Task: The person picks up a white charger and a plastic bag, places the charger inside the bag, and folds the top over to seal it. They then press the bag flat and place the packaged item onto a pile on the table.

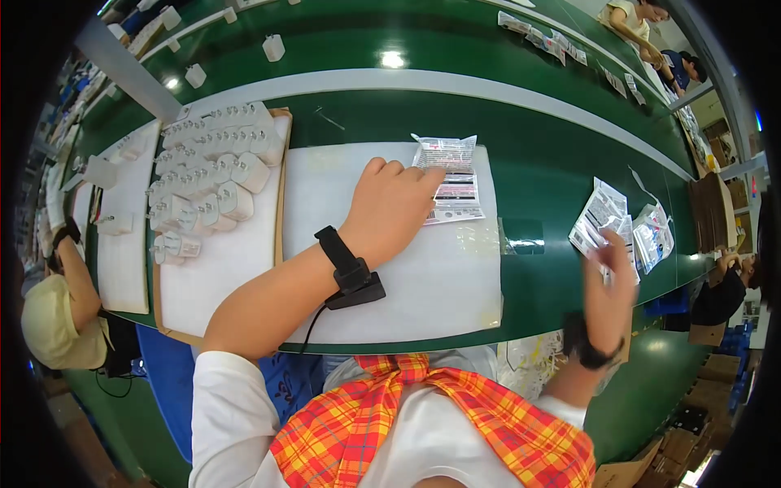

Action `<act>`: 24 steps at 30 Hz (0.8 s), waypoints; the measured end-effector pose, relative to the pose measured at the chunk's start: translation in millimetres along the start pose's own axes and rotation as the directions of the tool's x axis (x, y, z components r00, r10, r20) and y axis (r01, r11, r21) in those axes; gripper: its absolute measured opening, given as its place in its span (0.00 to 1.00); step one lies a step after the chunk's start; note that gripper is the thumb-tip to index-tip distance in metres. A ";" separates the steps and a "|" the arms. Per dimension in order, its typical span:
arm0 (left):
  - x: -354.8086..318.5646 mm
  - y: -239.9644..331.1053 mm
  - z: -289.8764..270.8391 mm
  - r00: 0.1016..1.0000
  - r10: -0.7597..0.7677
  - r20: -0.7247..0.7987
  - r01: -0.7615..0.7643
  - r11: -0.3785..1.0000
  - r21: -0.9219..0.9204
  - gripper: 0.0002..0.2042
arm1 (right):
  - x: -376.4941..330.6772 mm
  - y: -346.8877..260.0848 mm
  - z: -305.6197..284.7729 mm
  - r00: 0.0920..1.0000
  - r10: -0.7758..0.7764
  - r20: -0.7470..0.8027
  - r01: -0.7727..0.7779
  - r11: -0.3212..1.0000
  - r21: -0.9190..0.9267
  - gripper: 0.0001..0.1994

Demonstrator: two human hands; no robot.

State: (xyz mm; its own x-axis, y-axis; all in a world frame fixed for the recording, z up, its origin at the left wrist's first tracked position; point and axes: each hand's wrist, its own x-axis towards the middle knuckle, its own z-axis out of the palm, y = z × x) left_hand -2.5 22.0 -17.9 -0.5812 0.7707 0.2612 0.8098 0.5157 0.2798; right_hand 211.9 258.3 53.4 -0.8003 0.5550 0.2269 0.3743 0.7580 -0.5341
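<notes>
My left hand (396,202) lies over the left edge of a printed plastic packet (457,189) on the white work mat (382,301). Its fingers are bent down onto the packet, and the thumb is mostly hidden. My right hand (610,281) is raised at the right, smeared by motion, beside a printed packet (600,213). Whether it touches that packet cannot be made out. Next to it rests a clear bag (653,237) with white and blue contents. Both wrists wear black bands.
Rows of white plug adapters (207,171) stand on a cardboard-edged board (215,293) at the left. Beyond a pale divider rail (390,80) runs a green belt (342,41) carrying a few adapters and packets. A metal post (134,73) rises at the far left. Other people work on both sides.
</notes>
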 end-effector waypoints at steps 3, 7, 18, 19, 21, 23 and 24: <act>-10.6 -11.4 2.3 0.986 0.101 -0.133 -0.090 0.992 0.085 0.11 | 54.0 -53.1 96.8 0.931 -0.212 0.297 0.182 0.975 0.125 0.24; -7.0 -4.5 -11.7 0.989 0.058 -0.136 -0.049 0.997 0.067 0.14 | 107.3 -45.9 119.6 0.849 -0.276 0.451 0.305 0.952 0.008 0.31; -10.8 -3.7 -10.8 1.000 -0.012 0.029 0.013 0.999 -0.036 0.26 | 166.1 -80.5 132.8 0.496 -0.469 0.730 0.590 0.799 0.112 0.37; -11.1 -4.9 -9.9 0.999 -0.043 -0.015 0.041 0.995 -0.092 0.27 | 180.9 -74.4 131.6 0.511 -0.457 0.728 0.587 0.804 0.093 0.37; -10.0 -4.2 -7.7 0.998 0.006 -0.055 -0.011 0.995 -0.103 0.27 | 209.4 -54.8 127.4 0.721 -0.691 0.040 0.691 0.716 -0.100 0.35; -7.3 -3.3 -3.5 0.989 0.076 -0.127 -0.089 0.991 -0.102 0.28 | 231.3 -23.6 92.3 0.757 -0.639 -0.134 0.565 0.744 -0.356 0.33; -8.3 -5.6 -3.3 0.988 0.085 -0.128 -0.099 0.989 -0.107 0.28 | 230.6 -6.9 69.0 0.806 -0.589 -0.058 0.539 0.771 -0.340 0.29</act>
State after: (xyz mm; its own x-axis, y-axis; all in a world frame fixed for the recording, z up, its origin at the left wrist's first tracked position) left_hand -2.5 11.6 -18.6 -0.5161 0.7573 0.4002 0.8498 0.3941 0.3500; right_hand -7.6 357.4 53.2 -0.8384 0.0206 0.5447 0.0165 0.9998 -0.0124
